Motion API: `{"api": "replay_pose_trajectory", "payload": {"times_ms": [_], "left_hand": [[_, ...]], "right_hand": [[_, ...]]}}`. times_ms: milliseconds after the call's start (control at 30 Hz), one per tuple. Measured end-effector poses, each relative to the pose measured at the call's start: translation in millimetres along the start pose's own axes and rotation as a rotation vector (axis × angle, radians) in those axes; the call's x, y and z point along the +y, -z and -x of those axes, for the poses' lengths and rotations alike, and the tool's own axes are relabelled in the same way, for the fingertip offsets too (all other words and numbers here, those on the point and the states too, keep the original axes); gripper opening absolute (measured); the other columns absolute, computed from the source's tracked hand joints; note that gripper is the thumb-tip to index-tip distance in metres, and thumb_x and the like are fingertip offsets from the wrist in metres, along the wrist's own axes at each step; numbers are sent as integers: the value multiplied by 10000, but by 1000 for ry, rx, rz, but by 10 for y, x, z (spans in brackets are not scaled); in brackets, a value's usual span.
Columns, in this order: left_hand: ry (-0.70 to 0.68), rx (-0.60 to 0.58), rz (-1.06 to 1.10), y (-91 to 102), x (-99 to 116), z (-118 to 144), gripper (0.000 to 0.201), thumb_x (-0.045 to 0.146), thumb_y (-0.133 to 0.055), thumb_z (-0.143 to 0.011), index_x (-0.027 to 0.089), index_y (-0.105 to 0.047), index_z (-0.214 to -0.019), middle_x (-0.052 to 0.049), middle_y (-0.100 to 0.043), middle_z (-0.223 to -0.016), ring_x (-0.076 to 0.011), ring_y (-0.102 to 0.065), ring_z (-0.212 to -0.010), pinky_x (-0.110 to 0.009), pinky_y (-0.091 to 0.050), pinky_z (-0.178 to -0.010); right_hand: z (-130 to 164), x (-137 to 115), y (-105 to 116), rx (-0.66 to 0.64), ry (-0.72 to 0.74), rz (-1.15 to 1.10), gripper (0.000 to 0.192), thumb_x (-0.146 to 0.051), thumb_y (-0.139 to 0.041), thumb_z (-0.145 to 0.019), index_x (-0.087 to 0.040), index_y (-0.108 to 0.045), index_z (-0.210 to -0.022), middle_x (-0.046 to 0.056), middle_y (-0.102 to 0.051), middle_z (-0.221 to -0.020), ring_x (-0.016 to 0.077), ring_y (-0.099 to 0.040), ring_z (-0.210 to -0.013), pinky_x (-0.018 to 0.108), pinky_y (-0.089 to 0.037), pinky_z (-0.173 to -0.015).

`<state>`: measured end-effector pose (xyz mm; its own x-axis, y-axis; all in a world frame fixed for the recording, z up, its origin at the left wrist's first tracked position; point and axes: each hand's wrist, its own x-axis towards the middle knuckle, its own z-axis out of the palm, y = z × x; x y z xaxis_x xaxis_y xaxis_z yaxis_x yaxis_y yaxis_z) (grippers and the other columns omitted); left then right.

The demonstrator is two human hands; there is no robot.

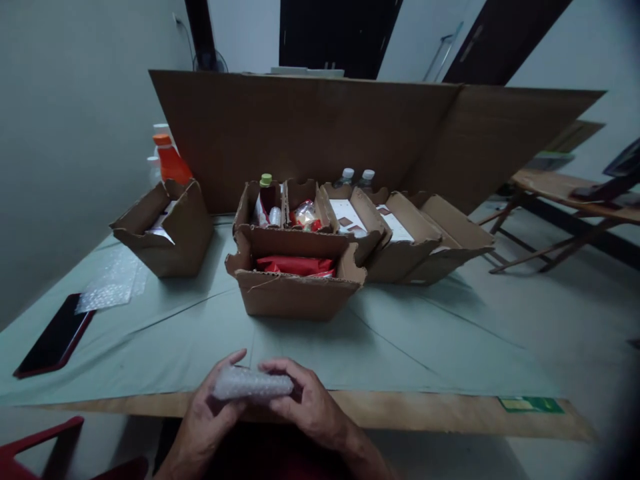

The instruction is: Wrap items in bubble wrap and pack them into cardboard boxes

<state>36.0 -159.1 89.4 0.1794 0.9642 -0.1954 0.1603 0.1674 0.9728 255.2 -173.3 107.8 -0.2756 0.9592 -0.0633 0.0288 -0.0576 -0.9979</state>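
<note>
A small bundle in clear bubble wrap [253, 385] is held between my two hands above the table's front edge. My left hand [210, 407] grips its left end, with the thumb in front and the fingers behind. At its right end, my right hand [307, 403] has thumb and fingers closed around it. What lies inside the wrap cannot be made out. Just beyond my hands stands a cardboard box [295, 297] with red packets [295, 265] in it.
Several cardboard bins [420, 257] line the back, before a tall cardboard panel [320, 133]. Another bin [185, 240] stands left, by orange-capped bottles [173, 160]. Loose bubble wrap [113, 280] overlaps a phone [55, 337]. A red chair [45, 437] is at lower left.
</note>
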Motion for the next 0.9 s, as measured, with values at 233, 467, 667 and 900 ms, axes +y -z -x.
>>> {"api": "replay_pose_trajectory", "payload": {"times_ms": [233,467,667,900], "left_hand": [[-685,-18,-365,-24,739,-386,668,444,-609,-924,300,-386,-1537,-129,-607,-1392,-286,-646,-1128,-433,-569,-946],[-1133,177,-881,-262,1370,-980,391,122,-608,-884,265,-595,-1248,-61,-734,-1130,-297,-606,-1249,-583,-365,-1142],[-1125,162,-832,-329,1043,-834,254,52,-586,-900,233,-635,-1071,-29,-765,-998,-201,-707,-982,-556,-341,-1156],[-1091,149,-759,-311,944,-820,296,63,-591,-882,253,-667,-1097,-35,-766,-1031,-206,-701,-1010,-529,-375,-1145]], "right_hand": [[212,-470,826,193,103,102,244,-405,-698,-854,-182,-732,-945,23,-681,-801,155,-616,-714,240,-495,-640],[327,-1283,1680,711,400,497,177,-381,-745,-863,-276,-756,-1005,37,-730,-849,187,-670,-711,286,-548,-608],[-87,-1656,1747,395,446,913,160,-411,-684,-894,-310,-754,-997,29,-744,-879,194,-690,-756,315,-568,-678],[-651,-1708,1475,158,482,1001,198,-249,-582,-898,-216,-728,-1027,12,-751,-906,166,-682,-777,283,-510,-681]]}}
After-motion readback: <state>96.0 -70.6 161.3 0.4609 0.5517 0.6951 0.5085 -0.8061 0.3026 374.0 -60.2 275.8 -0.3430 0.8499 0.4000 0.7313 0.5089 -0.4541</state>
